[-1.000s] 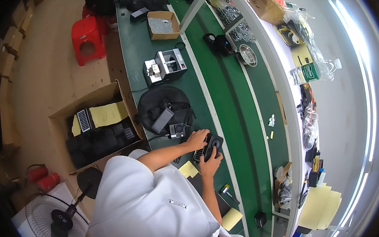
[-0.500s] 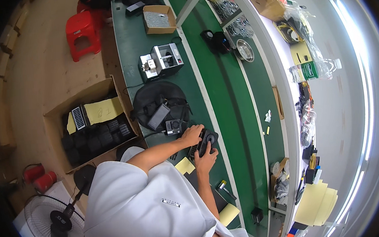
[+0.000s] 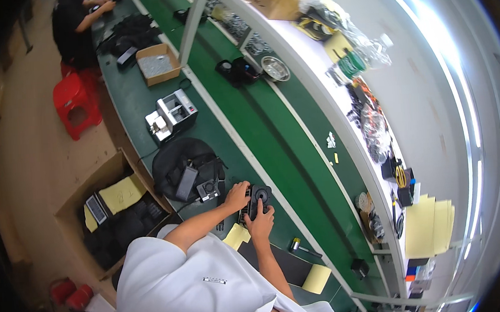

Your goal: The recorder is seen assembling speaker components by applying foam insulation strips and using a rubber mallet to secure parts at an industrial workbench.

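A black box-shaped device (image 3: pixel 265 191) with a round, ringed part on its face is between my hands at the green workbench. My left hand (image 3: pixel 238 196) is closed on its left end, fingers bent over the edge. My right hand (image 3: pixel 261 221) grips the near side, with one finger up against the round part. What sort of device it is I cannot make out. A dark slotted strip lies just under it, partly covered by my hands. Left of my left hand, a small grey camera-like unit (image 3: pixel 208 190) rests on a black bag (image 3: pixel 164 161).
A silver-black machine (image 3: pixel 174 116) and a carton (image 3: pixel 158 67) stand farther along the bench. A hammer-like tool (image 3: pixel 304 248) and a yellow paper roll (image 3: pixel 316 279) lie to the right. An open box (image 3: pixel 70 210) of black parts sits at left. A co-worker (image 3: pixel 73 32) is at the far end.
My view has swung, so the bench now slants more and the co-worker at the far end shows more fully. Both hands stay on the black device.
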Tool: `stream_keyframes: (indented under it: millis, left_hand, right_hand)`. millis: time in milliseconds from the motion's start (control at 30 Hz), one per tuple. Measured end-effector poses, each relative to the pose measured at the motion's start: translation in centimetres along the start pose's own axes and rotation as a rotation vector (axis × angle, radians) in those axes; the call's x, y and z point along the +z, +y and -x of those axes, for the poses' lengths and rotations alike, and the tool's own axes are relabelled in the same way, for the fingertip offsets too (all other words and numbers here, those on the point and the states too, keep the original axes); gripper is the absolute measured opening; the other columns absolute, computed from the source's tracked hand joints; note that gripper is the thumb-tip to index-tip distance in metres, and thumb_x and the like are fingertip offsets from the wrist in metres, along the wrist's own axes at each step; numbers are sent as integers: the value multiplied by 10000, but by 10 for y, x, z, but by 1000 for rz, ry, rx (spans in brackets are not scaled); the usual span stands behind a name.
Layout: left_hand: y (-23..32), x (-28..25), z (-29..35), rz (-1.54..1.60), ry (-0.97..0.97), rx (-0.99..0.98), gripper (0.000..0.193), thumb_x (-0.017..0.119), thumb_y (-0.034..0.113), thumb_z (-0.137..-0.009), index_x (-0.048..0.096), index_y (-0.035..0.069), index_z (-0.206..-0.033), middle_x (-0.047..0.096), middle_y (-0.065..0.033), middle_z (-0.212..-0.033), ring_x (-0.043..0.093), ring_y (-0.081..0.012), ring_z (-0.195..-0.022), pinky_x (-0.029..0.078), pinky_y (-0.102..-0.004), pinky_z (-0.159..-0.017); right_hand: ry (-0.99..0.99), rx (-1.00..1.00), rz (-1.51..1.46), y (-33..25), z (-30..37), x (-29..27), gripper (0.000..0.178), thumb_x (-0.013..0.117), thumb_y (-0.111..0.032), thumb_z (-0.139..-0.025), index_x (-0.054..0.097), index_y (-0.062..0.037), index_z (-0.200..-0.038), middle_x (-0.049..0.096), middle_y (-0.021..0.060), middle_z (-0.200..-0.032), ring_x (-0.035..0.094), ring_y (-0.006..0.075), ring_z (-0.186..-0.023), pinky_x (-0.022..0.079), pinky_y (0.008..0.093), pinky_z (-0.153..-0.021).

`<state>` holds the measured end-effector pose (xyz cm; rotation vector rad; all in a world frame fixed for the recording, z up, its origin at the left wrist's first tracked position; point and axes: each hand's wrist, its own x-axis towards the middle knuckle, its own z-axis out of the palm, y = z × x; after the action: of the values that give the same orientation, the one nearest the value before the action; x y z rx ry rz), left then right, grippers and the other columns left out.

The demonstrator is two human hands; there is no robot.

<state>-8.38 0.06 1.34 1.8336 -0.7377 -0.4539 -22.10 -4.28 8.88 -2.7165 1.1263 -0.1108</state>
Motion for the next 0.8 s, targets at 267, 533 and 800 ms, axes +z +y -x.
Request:
stream_keyframes:
  millis: [267,533,800]
  left_hand:
    - [-6,3,4,84,-13,6,463,731,32,-744,512,15,-1152,628,-191,-1084,595,-380,-1056,485,-449,-903]
    - [2,13,15,-36,43,98,445,727,45,-749,517,21,-1140,593,-185,-1074,575,-406,-1030,462,-463,-927]
    - [-9,13,9,124,-28,-43,343,726,5,-782,574,20,-1090,605,-135,-1022,637,-248,-800,529,-365,-755]
  right_hand:
    - [-17,63,5,-6,7,-10,900,880,-340,-640,485,-266,-1446,390,188,-1397,521,418,-1140,466,506,-911]
    - [-9,106,-34,4,16,-4,901,877,-367,-647,484,-251,-1450,397,207,-1387,523,431,-1134,462,511,-921]
    - [28,69,-83,13,6,1,894,872,-416,-639,499,-264,-1438,401,201,-1381,537,426,-1104,464,503,-930]
